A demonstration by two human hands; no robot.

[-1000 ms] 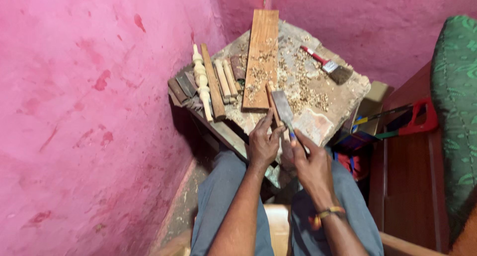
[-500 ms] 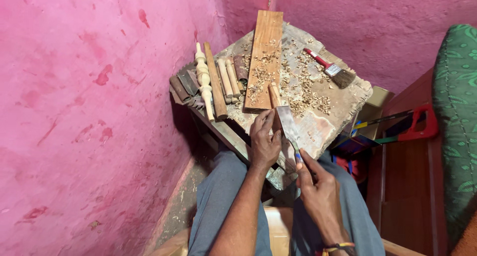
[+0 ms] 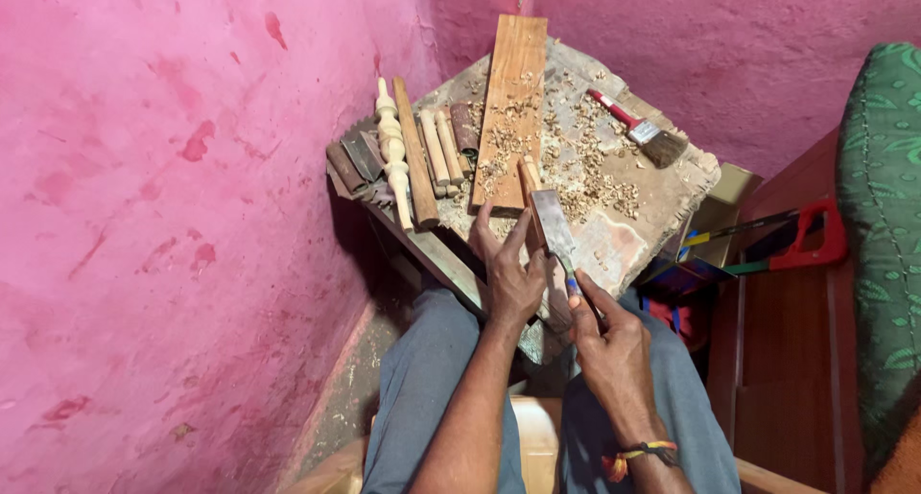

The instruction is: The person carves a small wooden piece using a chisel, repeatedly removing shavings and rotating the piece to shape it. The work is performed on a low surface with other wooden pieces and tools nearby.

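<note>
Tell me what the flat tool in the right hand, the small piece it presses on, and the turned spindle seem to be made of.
The flat tool, gripped by the right hand: dull grey blade, likely steel; its handle is hidden. The small piece, steadied by the left hand: bare, unfinished light-brown wood. The turned spindle: pale raw wood, unvarnished, matte with lathe-like beads.

A worn bench (image 3: 628, 240) carries a plank (image 3: 510, 91), a brush (image 3: 641, 129), scattered shavings (image 3: 585, 168) — and, at its left edge, a turned spindle (image 3: 392, 149) beside plain sticks (image 3: 436, 149).
</note>
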